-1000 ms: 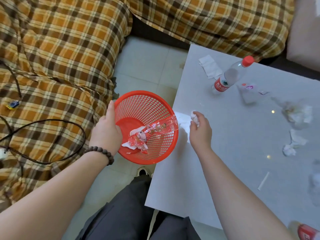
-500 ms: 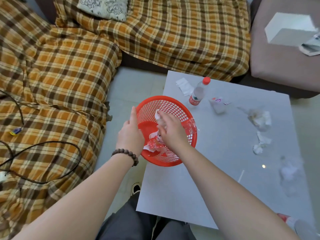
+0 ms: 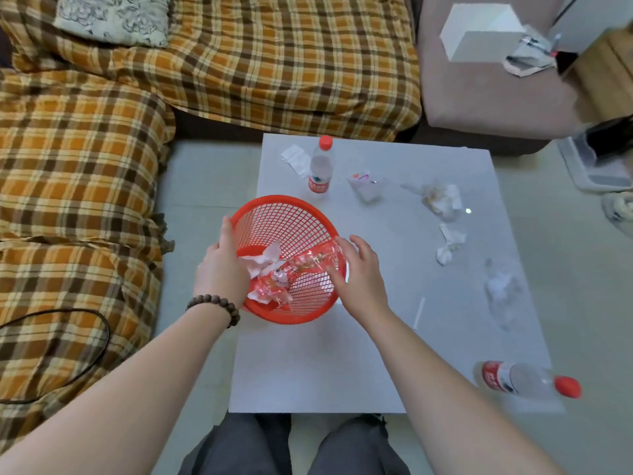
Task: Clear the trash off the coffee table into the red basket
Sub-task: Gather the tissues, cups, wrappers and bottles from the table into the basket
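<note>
My left hand (image 3: 221, 272) grips the left rim of the red mesh basket (image 3: 294, 221), holding it tilted over the left part of the grey coffee table (image 3: 308, 371). Inside lie a white tissue (image 3: 265, 260) and a crumpled clear-and-red wrapper (image 3: 301, 269). My right hand (image 3: 359, 272) hovers at the basket's right rim, fingers spread, holding nothing. On the table remain an upright bottle (image 3: 321, 169), a lying bottle (image 3: 529, 380), a flat tissue (image 3: 296, 159), a small wrapper (image 3: 364, 185), crumpled tissues (image 3: 442, 198) (image 3: 448, 246), a clear plastic scrap (image 3: 501, 289) and a white straw (image 3: 419, 311).
A plaid-covered sofa (image 3: 102, 166) wraps the left and far sides, with a black cable (image 3: 68, 354) on it. A brown ottoman (image 3: 486, 90) carries a white box (image 3: 483, 32). My knees (image 3: 291, 443) are under the table's near edge.
My right hand carried a tissue from the table edge into the basket, let it go, and now is pulled back open. The basket moved over the table; the view lifted and widened.
</note>
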Motion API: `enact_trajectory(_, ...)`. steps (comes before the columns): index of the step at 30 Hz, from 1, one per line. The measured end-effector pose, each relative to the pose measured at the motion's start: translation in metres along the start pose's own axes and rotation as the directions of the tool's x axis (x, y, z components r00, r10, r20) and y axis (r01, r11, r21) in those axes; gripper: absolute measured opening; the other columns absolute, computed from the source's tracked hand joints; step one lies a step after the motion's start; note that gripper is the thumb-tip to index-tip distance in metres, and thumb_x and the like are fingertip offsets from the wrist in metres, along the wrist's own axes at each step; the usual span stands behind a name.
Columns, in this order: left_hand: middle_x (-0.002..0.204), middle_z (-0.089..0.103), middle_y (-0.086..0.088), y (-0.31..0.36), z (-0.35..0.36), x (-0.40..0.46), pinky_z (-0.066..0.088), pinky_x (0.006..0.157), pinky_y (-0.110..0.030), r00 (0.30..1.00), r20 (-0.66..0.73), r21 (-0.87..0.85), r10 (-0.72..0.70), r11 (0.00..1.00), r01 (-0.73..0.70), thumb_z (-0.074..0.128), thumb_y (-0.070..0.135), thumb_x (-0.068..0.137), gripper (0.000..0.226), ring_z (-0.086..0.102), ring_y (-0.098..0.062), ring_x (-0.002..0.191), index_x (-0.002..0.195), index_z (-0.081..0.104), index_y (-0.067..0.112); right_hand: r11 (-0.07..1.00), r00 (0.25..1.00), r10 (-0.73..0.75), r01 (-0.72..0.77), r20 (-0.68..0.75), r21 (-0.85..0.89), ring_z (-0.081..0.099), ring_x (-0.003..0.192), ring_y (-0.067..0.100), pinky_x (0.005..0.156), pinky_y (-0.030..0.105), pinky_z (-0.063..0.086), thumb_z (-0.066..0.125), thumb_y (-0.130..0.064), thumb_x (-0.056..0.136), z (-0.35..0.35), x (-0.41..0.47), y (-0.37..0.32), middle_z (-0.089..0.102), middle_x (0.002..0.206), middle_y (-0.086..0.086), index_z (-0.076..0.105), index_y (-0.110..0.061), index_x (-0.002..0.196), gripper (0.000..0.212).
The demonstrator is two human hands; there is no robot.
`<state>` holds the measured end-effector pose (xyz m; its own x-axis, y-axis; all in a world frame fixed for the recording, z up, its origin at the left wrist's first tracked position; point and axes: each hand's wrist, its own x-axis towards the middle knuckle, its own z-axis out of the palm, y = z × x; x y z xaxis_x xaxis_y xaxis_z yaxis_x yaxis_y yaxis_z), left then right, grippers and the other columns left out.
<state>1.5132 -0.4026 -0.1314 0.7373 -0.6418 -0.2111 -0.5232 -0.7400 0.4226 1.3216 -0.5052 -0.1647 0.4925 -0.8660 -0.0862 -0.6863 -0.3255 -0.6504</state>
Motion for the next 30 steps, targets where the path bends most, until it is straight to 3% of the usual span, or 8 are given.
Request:
enact_trajectory(6, 0.119, 0.052, -0.026, 0.035, 0.038, -0.053, 0.045, 0.083, -0.046, 0.995, -0.065, 0.006, -0.077, 0.997, 0.077, 0.035, 0.013, 0.089, 0.065, 0.053, -0.043, 0.1, 0.146, 0.009, 0.028, 0.99, 0.987, 0.141, -0.139, 0.083, -0.037, 0.024, 0.138, 0.025, 0.11, 0.036, 0.027, 0.059, -0.027, 0.09, -0.046, -0.043, 0.115, 0.028, 0.15, 0.009, 0.038, -0.017, 0.141, 0.055)
enact_trajectory(12, 0.119, 0.053, -0.025, 0.077, 0.072, -0.113, 0.046, 0.083, -0.048, 0.986, -0.08, -0.009, -0.148, 0.989, 0.148, 0.036, 0.011, 0.09, 0.063, 0.053, -0.041, 0.1, 0.146, 0.012, 0.028, 0.975, 0.952, 0.213, -0.194, 0.22, -0.106, 0.023, 0.137, 0.027, 0.106, 0.038, 0.032, 0.058, -0.03, 0.09, -0.082, -0.065, 0.199, 0.024, 0.151, 0.009, 0.034, -0.02, 0.141, 0.058)
enact_trajectory(18, 0.114, 0.055, -0.024, 0.095, 0.085, -0.131, 0.046, 0.077, -0.046, 0.983, -0.109, 0.011, -0.151, 0.988, 0.153, 0.035, 0.009, 0.09, 0.063, 0.054, -0.038, 0.094, 0.146, 0.013, 0.027, 0.943, 0.891, 0.306, -0.234, 0.336, -0.238, 0.026, 0.134, 0.032, 0.102, 0.041, 0.036, 0.058, -0.038, 0.088, -0.058, -0.064, 0.241, 0.025, 0.15, 0.011, 0.032, -0.016, 0.142, 0.064)
enact_trajectory(22, 0.11, 0.056, -0.026, 0.095, 0.098, -0.124, 0.042, 0.071, -0.042, 0.988, -0.125, 0.068, -0.09, 0.993, 0.099, 0.037, 0.008, 0.09, 0.062, 0.054, -0.039, 0.089, 0.146, 0.016, 0.023, 0.905, 0.871, 0.401, -0.326, 0.286, -0.274, 0.029, 0.132, 0.032, 0.1, 0.042, 0.038, 0.062, -0.046, 0.084, -0.025, -0.052, 0.261, 0.029, 0.147, 0.013, 0.031, -0.011, 0.141, 0.074)
enact_trajectory(27, 0.108, 0.058, -0.026, 0.091, 0.109, -0.117, 0.041, 0.071, -0.041, 0.988, -0.156, 0.103, -0.002, 0.994, 0.018, 0.04, 0.006, 0.088, 0.062, 0.055, -0.039, 0.088, 0.144, 0.02, 0.022, 0.852, 0.847, 0.495, -0.429, 0.195, -0.302, 0.029, 0.132, 0.031, 0.103, 0.041, 0.036, 0.069, -0.047, 0.077, 0.011, -0.033, 0.277, 0.024, 0.147, 0.012, 0.015, -0.009, 0.147, 0.096)
enact_trajectory(30, 0.105, 0.059, -0.024, 0.083, 0.115, -0.118, 0.038, 0.067, -0.037, 0.989, -0.148, 0.091, 0.024, 0.996, -0.01, 0.041, 0.008, 0.088, 0.06, 0.052, -0.029, 0.078, 0.143, 0.021, 0.023, 0.843, 0.859, 0.494, -0.436, 0.134, -0.313, 0.032, 0.127, 0.03, 0.101, 0.039, 0.038, 0.073, -0.036, 0.077, 0.024, -0.03, 0.284, 0.03, 0.143, 0.009, 0.026, -0.011, 0.141, 0.084)
